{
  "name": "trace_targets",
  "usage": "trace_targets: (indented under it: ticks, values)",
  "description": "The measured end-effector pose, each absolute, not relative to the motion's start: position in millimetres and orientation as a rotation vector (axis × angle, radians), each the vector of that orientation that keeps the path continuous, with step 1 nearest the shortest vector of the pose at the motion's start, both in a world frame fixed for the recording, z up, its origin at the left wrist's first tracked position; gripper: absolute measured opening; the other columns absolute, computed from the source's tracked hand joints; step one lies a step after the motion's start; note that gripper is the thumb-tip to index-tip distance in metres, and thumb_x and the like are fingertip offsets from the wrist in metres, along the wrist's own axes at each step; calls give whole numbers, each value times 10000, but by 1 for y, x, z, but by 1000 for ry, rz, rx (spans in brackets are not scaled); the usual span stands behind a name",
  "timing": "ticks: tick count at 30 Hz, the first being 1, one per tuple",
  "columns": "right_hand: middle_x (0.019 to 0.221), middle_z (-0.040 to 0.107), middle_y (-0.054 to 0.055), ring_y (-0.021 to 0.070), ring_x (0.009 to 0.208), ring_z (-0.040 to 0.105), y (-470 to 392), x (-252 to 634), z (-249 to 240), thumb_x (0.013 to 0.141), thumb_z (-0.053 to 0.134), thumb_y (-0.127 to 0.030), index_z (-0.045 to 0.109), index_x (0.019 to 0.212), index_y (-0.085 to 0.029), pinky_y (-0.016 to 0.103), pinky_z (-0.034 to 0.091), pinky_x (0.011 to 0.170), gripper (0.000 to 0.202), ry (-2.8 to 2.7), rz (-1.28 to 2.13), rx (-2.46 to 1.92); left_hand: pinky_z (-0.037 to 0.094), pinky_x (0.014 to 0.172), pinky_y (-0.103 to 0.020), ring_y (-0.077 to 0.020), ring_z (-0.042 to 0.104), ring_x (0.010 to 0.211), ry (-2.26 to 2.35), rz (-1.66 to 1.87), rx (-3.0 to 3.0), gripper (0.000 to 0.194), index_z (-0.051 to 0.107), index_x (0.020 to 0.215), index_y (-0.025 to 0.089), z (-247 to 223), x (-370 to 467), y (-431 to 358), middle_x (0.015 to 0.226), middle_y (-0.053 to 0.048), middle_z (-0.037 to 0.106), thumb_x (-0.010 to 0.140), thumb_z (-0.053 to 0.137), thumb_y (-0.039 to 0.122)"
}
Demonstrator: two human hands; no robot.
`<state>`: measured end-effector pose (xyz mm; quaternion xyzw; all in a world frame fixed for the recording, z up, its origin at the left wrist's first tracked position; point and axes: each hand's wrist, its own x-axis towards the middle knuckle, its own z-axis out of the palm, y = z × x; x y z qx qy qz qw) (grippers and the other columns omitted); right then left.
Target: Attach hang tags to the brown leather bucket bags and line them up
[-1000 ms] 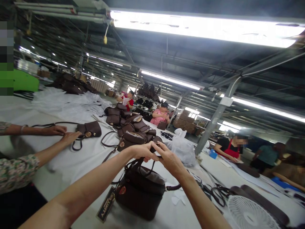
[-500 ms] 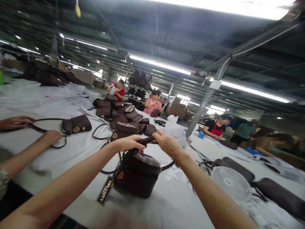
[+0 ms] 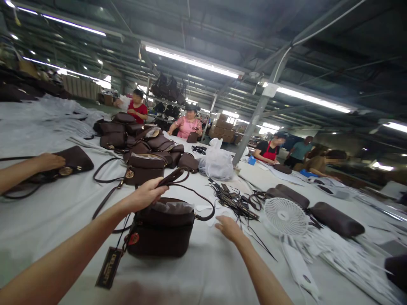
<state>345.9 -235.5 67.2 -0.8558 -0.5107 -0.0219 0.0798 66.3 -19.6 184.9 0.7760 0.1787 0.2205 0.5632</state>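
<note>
A dark brown handbag point(image 3: 160, 233) stands upright on the white-covered table, with clear plastic showing in its open top. My left hand point(image 3: 148, 195) is closed round the folded bag strap point(image 3: 174, 176) above it. From the bag's left side hangs a black tag point(image 3: 109, 267), near a round red emblem point(image 3: 133, 239). My right hand point(image 3: 228, 228) is to the right of the bag, fingers apart and holding nothing, near small white pieces point(image 3: 219, 215) on the table.
Behind the bag lies a pile of brown bags point(image 3: 140, 140). A white fan point(image 3: 285, 216), black tags point(image 3: 235, 201) and a plastic bag point(image 3: 216, 161) are to the right. Another person's hand point(image 3: 52, 162) touches a bag at left. More people work farther back.
My right hand has let go of the strap and moved down to the right. The strap is now gathered in my left hand. The neighbour's hand has moved onto the left bag.
</note>
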Motion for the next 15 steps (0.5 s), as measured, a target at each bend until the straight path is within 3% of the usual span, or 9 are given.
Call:
trace_targets:
  ticks: [2,4,6,9,11,15]
  values:
    - [1277,609,150,253,1189,560,-235,340,37,799,641,-202,608,1192,-164,349,440,952,396,-1473,-39,-2549,303,442,-200,-94,354,474,424,506,1805,266,507,839,189,183,68,-17,561,82,384,748,567,431]
    - [1322,575,147,262,1231,523,-228,337,16,843,581,-204,594,1195,-177,383,428,965,353,-1411,-28,-2513,302,440,-196,-90,343,469,428,493,1793,291,515,856,188,181,69,-14,554,86,376,746,579,449]
    - [1210,642,157,275,1204,539,-220,338,5,896,469,-170,640,1061,-159,420,415,965,238,-1335,-42,-2449,308,440,-195,-90,337,471,438,490,1801,309,522,880,190,179,71,-12,550,89,377,748,589,462]
    - [1040,692,168,289,1222,513,-215,346,1,921,395,-171,643,894,-150,449,359,1009,250,-1209,-84,-2296,318,441,-196,-91,338,475,462,490,1814,317,525,885,192,179,71,-11,549,87,382,751,591,471]
    - [991,697,149,285,1169,549,-219,351,6,938,395,-266,618,891,-169,443,379,989,247,-1107,-96,-2177,314,436,-196,-90,335,469,471,480,1801,323,525,876,192,180,70,-12,546,89,371,743,591,479]
    - [888,711,91,252,888,673,-236,353,22,905,411,-552,557,957,-188,389,511,807,396,-915,-29,-1954,320,432,-197,-91,349,467,475,485,1769,336,529,880,191,180,71,-13,557,86,374,722,601,479]
